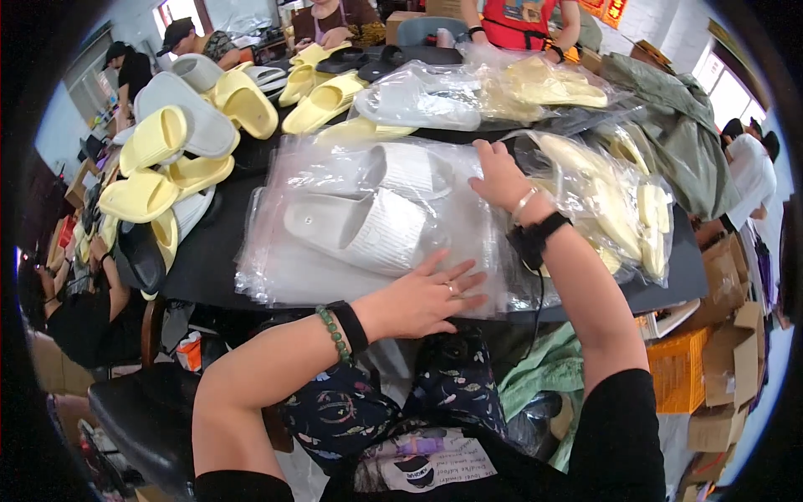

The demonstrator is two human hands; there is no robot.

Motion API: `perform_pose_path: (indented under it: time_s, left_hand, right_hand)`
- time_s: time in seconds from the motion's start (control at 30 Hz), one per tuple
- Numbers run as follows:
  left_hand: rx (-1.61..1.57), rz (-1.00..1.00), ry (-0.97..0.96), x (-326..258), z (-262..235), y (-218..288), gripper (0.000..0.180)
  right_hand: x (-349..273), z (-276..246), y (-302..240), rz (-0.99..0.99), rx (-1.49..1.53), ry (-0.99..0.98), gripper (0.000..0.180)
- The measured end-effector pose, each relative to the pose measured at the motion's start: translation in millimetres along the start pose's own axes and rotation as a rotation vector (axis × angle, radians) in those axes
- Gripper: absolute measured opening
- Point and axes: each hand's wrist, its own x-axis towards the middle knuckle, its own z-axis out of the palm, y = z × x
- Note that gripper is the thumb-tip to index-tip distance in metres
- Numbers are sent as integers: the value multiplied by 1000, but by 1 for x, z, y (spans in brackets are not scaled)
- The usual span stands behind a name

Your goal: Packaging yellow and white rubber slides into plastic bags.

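Item: one pair of white slide slippers [355, 230], lying on a stack of clear plastic bags [276, 280] at the middle of a black table [213, 272].

Position: left of the right hand [503, 177] and beyond the left hand [422, 299]. The nearer slipper's toe end lies just beside the left fingers; the farther slipper is a little apart from the right hand.

Appearance: pale, backless, with broad ribbed straps; heels to the left, toes to the right, the two lying side by side. The nearer insole bears a small round mark. Creased film shows about the toe ends — how far the pair is enclosed cannot be told.

Left hand: palm down, fingers spread wide, over the near right part of the bags; ring, green bead bracelet and black band worn.

Right hand: fingers bent at the far right of the bags — whether film is pinched between them cannot be told.

Surroundings: loose yellow slippers [155, 142] and a grey slipper [188, 113] heaped at left; bagged yellow slippers [602, 197] at right; an orange crate [676, 368] below, beside cardboard boxes [734, 351].
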Motion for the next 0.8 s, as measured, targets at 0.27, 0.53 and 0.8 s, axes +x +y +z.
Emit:
perform_pose_path:
  time_s: [0.27,0.53,0.8]
  left_hand:
    - [463,-605,879,-35,-100,-53,48]
    - [-568,-1633,383,-132,-114,-127,56]
    - [-989,-1075,863,-129,-146,-87,48]
  right_hand:
    - [-48,-23,-20,-225,-205,-442,144]
    - [-54,8,-8,-175,-171,-578,155]
    - [-53,9,-2,-167,-163,-599,156]
